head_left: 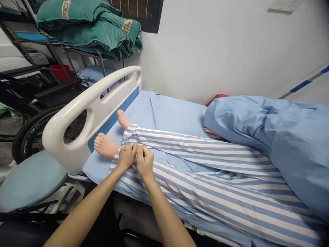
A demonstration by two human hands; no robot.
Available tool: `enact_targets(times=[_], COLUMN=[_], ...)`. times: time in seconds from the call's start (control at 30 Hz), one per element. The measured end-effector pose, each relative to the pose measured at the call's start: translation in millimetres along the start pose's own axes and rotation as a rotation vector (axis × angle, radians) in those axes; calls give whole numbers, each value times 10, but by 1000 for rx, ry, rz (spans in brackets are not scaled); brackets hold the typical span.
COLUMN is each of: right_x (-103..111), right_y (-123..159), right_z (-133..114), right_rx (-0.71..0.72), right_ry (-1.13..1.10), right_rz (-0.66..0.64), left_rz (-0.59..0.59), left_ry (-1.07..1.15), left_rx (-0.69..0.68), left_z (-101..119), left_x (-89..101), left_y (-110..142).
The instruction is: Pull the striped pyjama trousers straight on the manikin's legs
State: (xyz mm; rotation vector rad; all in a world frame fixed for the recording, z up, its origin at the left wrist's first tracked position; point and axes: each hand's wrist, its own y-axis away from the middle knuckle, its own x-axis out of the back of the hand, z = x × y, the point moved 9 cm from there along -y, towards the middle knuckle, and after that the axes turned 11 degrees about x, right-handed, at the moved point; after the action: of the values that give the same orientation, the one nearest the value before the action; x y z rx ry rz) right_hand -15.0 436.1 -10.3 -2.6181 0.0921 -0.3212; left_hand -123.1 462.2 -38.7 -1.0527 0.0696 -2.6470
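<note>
A manikin lies on a hospital bed with a pale blue sheet [164, 116], dressed in blue-and-white striped trousers [195, 171]. Its bare foot [106, 145] rests close to my hands, and the other foot [123, 119] points up beyond it. My left hand [126, 156] and my right hand [145, 162] sit side by side, fingers pinching the striped cloth at the trouser hem near the ankle. A blue blanket [272, 137] covers the upper body, hiding the head. Manikin fingers [212, 133] show at its edge.
A white plastic bed end panel [84, 109] stands just left of the feet. Beyond it are a black wheelchair [38, 120], a round blue seat [31, 181], and a metal rack [61, 51] holding green quilts [89, 31]. A wall [205, 48] runs along the bed's far side.
</note>
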Motion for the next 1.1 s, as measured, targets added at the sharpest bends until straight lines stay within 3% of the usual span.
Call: enact_targets(times=[0.23, 0.37, 0.5, 0.63, 0.77, 0.97, 1.1], right_x=[-42, 78, 168, 169, 213, 367, 405], right_y=[45, 3, -43, 11, 17, 19, 61], right_z=[271, 290, 107, 190, 281, 48, 186], right_rx=[-88, -191, -73, -66, -115, -6, -47], right_ry=[-14, -78, 47, 133, 80, 159, 207], right_rz=[80, 157, 74, 12, 63, -5, -32], left_rz=[42, -61, -91, -45, 23, 15, 39], left_ry=[303, 117, -31, 52, 220, 54, 189], left_rx=[139, 114, 80, 123, 155, 150, 166], left_z=[96, 131, 97, 144, 225, 196, 248], left_x=[155, -49, -158, -99, -55, -149, -124], left_y=[-40, 39, 82, 70, 108, 150, 148])
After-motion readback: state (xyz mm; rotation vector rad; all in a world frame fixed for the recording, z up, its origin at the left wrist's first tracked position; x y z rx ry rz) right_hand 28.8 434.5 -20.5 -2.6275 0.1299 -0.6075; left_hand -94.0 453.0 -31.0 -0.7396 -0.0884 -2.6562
